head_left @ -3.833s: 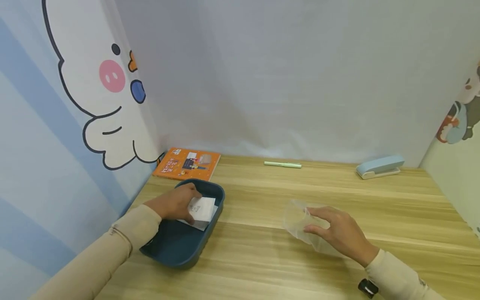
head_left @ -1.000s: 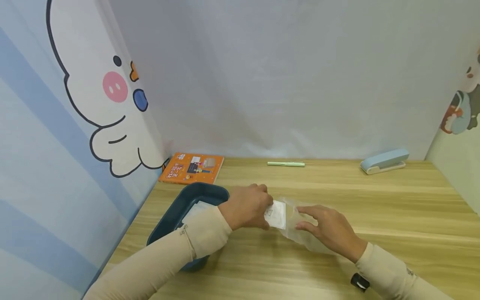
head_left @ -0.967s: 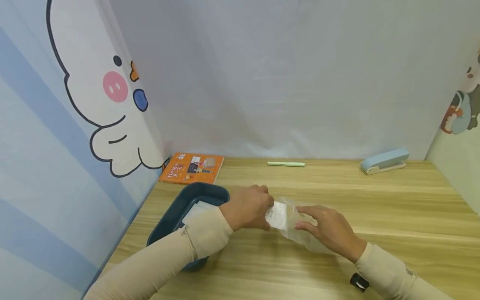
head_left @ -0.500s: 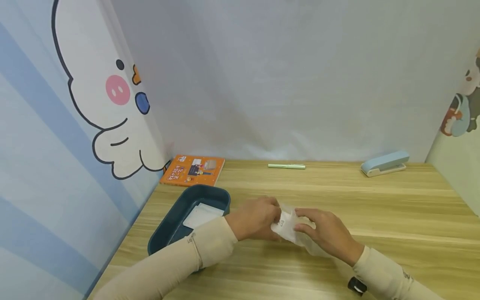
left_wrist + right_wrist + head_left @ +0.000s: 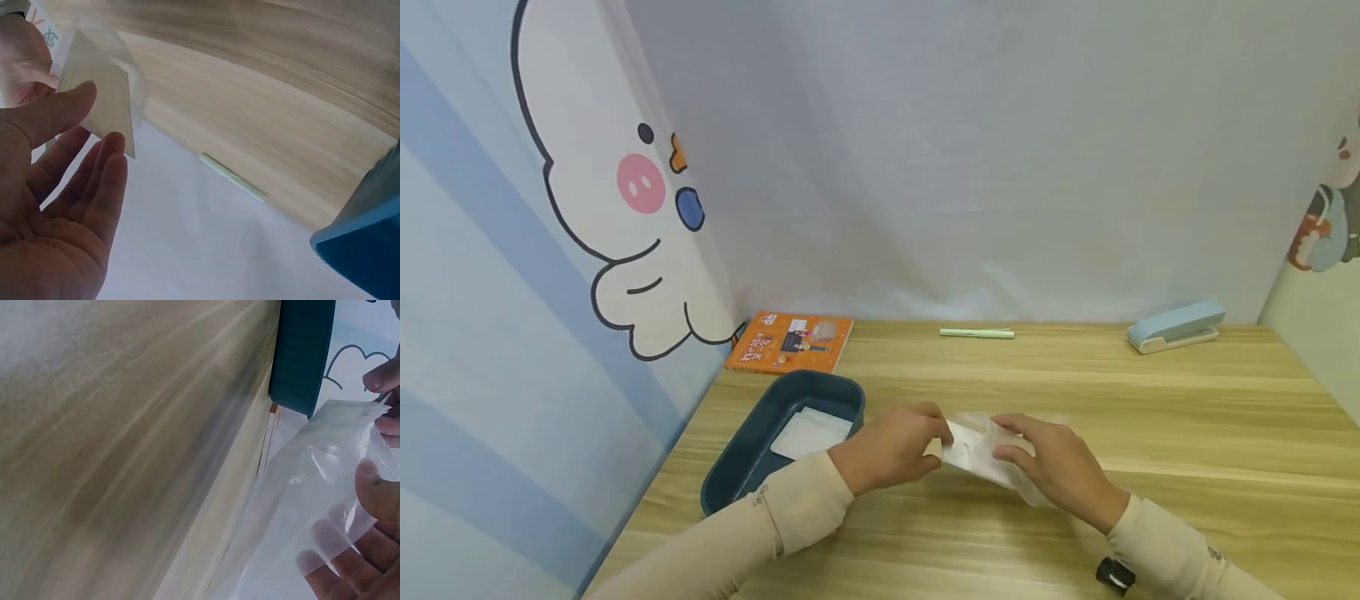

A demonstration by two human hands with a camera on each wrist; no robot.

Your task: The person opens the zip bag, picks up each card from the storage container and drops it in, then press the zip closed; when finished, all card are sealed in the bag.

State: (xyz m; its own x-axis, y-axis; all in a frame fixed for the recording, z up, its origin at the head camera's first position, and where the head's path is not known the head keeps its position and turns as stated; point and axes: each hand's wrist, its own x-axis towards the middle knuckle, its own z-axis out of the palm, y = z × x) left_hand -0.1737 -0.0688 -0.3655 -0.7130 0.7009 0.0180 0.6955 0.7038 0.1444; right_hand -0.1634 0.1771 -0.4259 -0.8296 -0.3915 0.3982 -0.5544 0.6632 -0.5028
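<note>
My left hand (image 5: 891,450) pinches a flat white square packet (image 5: 961,450) with a small printed mark, thumb on one face and fingers at the other in the left wrist view. Its far part sits inside a clear plastic bag (image 5: 312,469), seen through the film. My right hand (image 5: 1067,467) holds the bag by its mouth, the thumb at the rim and fingertips behind the film in the right wrist view. To the left stands a dark blue tray (image 5: 730,467) with more white packets (image 5: 811,432) lying in it, partly hidden by my left forearm.
An orange book (image 5: 790,343) lies behind the tray against the left wall. Along the back of the wooden table are a pale green pen (image 5: 977,333) and, at the right, a light blue stapler (image 5: 1176,325). A grey cloth backdrop rises behind them.
My left hand took a packet out of the tray, carried it right to the bag and slid it into the mouth. The right hand stays nearly in place, holding the bag.
</note>
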